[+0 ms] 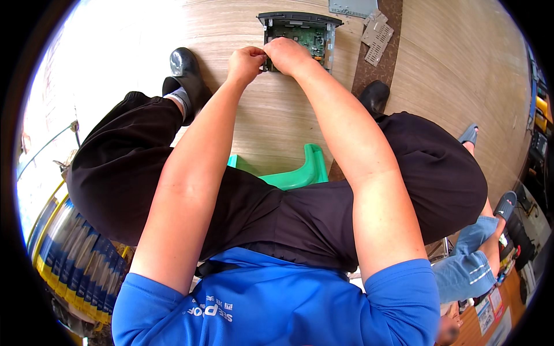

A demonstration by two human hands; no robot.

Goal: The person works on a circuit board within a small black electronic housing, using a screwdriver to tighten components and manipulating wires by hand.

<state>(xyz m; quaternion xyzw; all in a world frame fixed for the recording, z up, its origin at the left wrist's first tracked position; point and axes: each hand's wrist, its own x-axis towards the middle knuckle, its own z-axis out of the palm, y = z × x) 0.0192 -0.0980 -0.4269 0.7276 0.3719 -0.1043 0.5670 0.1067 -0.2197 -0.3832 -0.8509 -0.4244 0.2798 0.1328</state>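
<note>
An opened electronic unit [319,41], with a curved black front panel, metal side walls and a green circuit board inside, rests on the floor at the top middle. At its left edge my left hand [246,65] has thumb and fingers pinched together. My right hand [287,54] reaches over the left part of the unit, its fingers curled down close to the left fingertips. The hands almost meet there and cover that corner. Whatever is between the fingers is too small or hidden to make out.
Perforated metal plates [377,38] and a grey metal cover [353,7] lie right of the unit. Below me is a green plastic stool [300,173]. My black shoes [184,72] flank the work. Another person's jeans-clad leg [467,268] is at the lower right; a yellow-framed rack [75,259] stands left.
</note>
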